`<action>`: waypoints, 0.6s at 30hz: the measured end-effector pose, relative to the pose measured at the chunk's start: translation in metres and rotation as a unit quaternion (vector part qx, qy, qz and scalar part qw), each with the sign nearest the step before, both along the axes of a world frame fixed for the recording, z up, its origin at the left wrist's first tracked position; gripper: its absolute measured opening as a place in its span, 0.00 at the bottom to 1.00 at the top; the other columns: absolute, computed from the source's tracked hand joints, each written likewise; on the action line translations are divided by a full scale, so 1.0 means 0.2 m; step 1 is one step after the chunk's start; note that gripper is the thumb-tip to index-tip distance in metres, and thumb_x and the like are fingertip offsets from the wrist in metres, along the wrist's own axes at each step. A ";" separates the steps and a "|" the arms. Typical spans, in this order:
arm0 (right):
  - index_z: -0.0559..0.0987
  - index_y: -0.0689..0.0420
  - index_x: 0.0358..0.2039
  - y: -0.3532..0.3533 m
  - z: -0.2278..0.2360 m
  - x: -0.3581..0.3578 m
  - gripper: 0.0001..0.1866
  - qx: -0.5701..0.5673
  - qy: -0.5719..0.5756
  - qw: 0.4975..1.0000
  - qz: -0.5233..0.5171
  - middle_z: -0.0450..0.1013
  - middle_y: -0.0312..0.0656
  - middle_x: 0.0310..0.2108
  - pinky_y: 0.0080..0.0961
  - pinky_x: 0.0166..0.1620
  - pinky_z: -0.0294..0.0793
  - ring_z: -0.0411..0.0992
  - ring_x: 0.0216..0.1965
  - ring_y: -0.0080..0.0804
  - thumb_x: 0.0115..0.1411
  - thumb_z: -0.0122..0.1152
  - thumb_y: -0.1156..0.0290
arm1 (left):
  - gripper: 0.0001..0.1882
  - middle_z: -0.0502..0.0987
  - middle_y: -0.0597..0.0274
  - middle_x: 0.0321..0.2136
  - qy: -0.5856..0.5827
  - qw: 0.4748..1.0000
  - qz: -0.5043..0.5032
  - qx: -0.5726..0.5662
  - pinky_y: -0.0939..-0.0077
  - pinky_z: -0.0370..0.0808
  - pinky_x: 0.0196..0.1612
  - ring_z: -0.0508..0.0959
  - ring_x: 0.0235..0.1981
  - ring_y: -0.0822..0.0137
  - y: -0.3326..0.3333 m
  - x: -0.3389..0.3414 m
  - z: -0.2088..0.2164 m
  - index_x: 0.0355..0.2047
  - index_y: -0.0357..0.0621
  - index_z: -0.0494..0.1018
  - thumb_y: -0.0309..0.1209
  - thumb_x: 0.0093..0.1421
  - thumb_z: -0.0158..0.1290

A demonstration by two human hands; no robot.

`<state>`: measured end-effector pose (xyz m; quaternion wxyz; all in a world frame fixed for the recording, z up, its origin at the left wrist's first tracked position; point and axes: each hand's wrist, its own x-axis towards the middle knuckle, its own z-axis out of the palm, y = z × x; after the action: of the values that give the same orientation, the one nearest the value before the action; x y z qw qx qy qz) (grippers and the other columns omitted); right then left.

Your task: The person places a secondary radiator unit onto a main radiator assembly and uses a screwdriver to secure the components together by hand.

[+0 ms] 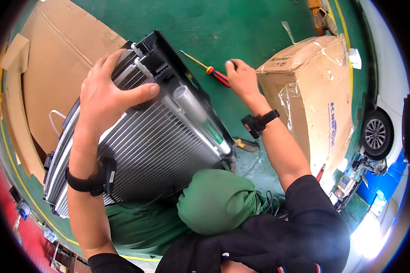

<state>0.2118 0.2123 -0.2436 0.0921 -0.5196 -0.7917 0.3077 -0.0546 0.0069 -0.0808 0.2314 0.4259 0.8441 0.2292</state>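
Observation:
A radiator assembly (pixel 157 132) with silver fins, a black plastic frame and a silver cylinder (pixel 191 107) along its right side leans in front of me, tilted. My left hand (pixel 107 88) grips its upper edge, fingers over the far side and thumb stretched across the top corner. To the right, my right hand (pixel 242 78) is raised with its fingers curled in; whatever may be inside them is hidden. Right beside that hand is a screwdriver (pixel 219 77) with a red and black handle, its tip pointing up and left. I cannot tell whether hand and handle touch.
A taped cardboard box (pixel 316 100) stands to the right on the green floor (pixel 223 27). Flattened cardboard (pixel 61 59) lies at the left. Near the assembly's lower right corner is a dark tool with a yellow part (pixel 246 144). A white car (pixel 387 54) stands at far right.

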 end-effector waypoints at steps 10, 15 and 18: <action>0.78 0.49 0.35 -0.01 -0.48 0.30 0.06 0.183 0.088 0.978 0.055 0.74 0.40 0.34 0.42 0.43 0.72 0.72 0.39 0.45 0.63 0.59 0.63 | 0.57 0.76 0.46 0.53 -0.082 0.996 -0.001 0.031 0.58 0.70 0.62 0.75 0.57 0.48 0.02 -0.02 0.00 0.62 0.34 0.70 0.61 0.38 0.72; 0.78 0.49 0.34 -0.01 -0.49 0.29 0.07 0.177 0.076 0.979 0.063 0.72 0.40 0.33 0.42 0.44 0.71 0.70 0.39 0.45 0.64 0.55 0.62 | 0.64 0.72 0.45 0.55 -0.123 0.992 -0.004 0.017 0.60 0.67 0.63 0.73 0.59 0.50 0.05 -0.03 -0.02 0.63 0.30 0.66 0.65 0.36 0.72; 0.77 0.49 0.34 0.00 -0.49 0.29 0.07 0.176 0.067 0.980 0.067 0.71 0.40 0.32 0.42 0.44 0.71 0.70 0.38 0.45 0.64 0.55 0.63 | 0.67 0.68 0.46 0.59 -0.147 0.989 0.006 -0.003 0.60 0.65 0.65 0.71 0.62 0.52 0.03 -0.02 0.00 0.65 0.29 0.63 0.66 0.35 0.73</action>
<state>0.2697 0.2126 -0.3413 0.2141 -0.4193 -0.8586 0.2027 -0.0593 0.0139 -0.0818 0.3527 0.3822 0.8041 0.2881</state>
